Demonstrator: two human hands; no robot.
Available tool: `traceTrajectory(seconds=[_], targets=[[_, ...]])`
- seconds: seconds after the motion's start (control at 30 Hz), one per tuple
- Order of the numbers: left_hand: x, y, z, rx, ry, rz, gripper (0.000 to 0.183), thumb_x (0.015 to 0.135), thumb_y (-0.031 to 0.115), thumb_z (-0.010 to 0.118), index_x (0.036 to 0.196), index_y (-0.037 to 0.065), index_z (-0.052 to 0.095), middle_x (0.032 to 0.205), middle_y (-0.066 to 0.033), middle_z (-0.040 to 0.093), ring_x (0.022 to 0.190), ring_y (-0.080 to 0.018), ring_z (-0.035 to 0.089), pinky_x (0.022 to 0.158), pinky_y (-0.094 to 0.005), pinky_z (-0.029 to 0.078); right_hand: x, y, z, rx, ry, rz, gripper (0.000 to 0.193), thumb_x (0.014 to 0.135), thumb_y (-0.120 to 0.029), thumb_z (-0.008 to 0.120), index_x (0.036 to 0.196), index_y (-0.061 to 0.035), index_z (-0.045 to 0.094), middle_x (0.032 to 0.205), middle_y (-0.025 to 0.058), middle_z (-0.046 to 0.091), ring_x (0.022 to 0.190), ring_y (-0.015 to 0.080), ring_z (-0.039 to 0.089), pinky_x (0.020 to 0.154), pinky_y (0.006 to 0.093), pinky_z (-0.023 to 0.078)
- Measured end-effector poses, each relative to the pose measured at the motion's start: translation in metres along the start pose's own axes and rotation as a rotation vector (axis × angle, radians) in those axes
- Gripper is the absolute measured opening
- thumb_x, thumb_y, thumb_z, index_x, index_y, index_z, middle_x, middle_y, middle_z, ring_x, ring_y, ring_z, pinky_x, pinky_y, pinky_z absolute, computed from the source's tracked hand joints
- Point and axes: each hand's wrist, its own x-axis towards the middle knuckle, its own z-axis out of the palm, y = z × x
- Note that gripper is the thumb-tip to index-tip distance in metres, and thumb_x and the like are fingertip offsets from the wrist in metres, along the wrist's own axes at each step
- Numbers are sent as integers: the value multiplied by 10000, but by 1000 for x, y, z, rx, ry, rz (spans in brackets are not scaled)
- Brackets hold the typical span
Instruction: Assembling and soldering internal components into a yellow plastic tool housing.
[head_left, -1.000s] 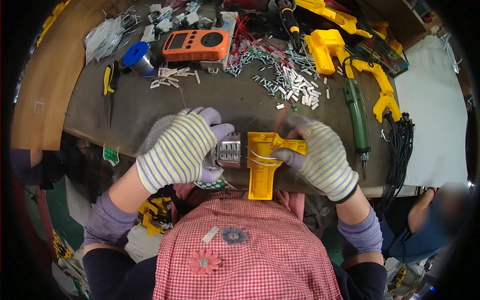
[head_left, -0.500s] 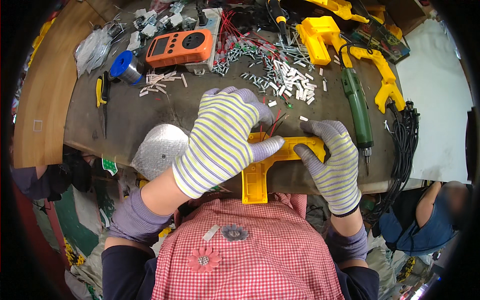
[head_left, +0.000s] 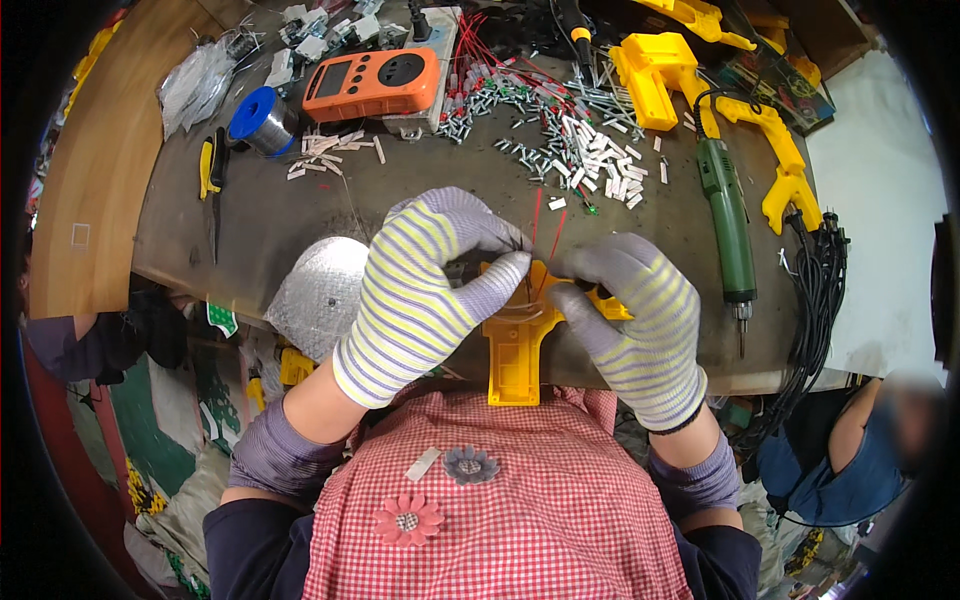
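Note:
A yellow plastic shell (head_left: 515, 370), its hollow side up, lies at the table's front edge between my hands. Two red wires (head_left: 557, 240) rise from its upper part. My left hand (head_left: 425, 290), in a striped glove, pinches a thin black wire (head_left: 517, 243) between thumb and forefinger above the shell. My right hand (head_left: 640, 310), gloved alike, is over the shell's right arm. Its thumb and forefinger draw together beside the red wires; whatever lies between those tips is too small to make out. Both hands cover parts of the shell.
Behind my hands lie loose screws (head_left: 520, 155) and white strips (head_left: 605, 165). An orange meter (head_left: 372, 82), solder spool (head_left: 262, 122) and yellow-handled pliers (head_left: 210, 180) are at left. A green electric screwdriver (head_left: 725, 210), yellow shells (head_left: 655, 80) and black cables (head_left: 815, 290) occupy the right. Another person (head_left: 850, 450) sits at far right.
My right hand has moved left toward the wires, its thumb and forefinger closing up. My left fingertips have come together on the black wire. The view has shifted slightly.

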Motion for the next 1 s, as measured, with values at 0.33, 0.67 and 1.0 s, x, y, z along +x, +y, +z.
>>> traceTrajectory(seconds=[0.33, 0.67, 1.0], targets=[[-3, 4, -22, 160, -134, 111, 203, 728, 179, 771, 887, 68, 709, 1010, -103, 631, 989, -276, 596, 871, -367, 460, 13, -2, 11, 171, -110, 275, 170, 824, -141, 746, 914, -2, 707, 786, 151, 673, 689, 302, 659, 633, 360, 516], [-22, -16, -3, -212, -14, -123, 97, 830, 5, 689, 919, 6, 725, 1140, -127, 659, 1032, -225, 628, 888, -325, 499, 6, -14, 23, 189, -32, 217, 117, 860, -107, 711, 925, -16, 677, 750, 149, 666, 663, 307, 663, 611, 361, 517], [-18, -18, -4, -352, -36, -196, 175, 856, 34, 677, 1013, 6, 750, 1094, -118, 679, 1012, -220, 648, 880, -323, 506, 2, -13, 42, 18, -58, 126, 144, 810, -173, 739, 897, -82, 669, 719, 123, 664, 660, 326, 652, 593, 416, 496]])
